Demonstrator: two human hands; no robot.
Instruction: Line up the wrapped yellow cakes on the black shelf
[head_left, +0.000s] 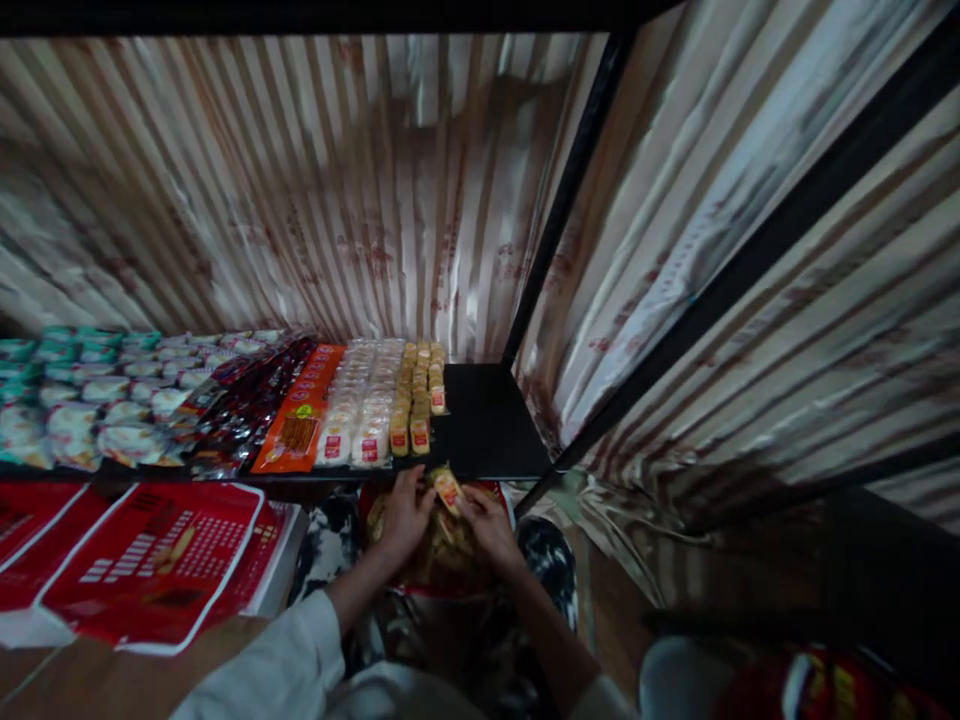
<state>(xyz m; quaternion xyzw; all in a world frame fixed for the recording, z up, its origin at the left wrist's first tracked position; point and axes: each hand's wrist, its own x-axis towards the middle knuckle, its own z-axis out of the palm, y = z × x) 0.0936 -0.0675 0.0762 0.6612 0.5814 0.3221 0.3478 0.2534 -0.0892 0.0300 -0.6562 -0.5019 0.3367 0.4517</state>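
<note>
A small yellow wrapped snack packet (448,491) with a red and white label is held by my right hand (486,525), pinched at its right side. My left hand (405,515) is just left of the packet, fingers stretched forward and slightly apart; whether it touches the packet is unclear. Below both hands, a red bag (504,500) full of similar yellow packets rests between my knees. On the black shelf (491,425) ahead, matching yellow snack packets (410,430) stand in rows, beside rows of white wrapped packets (352,430).
Further left on the shelf lie an orange packet (304,405), dark shiny packets (240,405) and white and green wrapped packets (97,390). Large red printed bags (161,560) lie below at left. Black frame posts (566,200) and striped sheeting (337,180) enclose the shelf.
</note>
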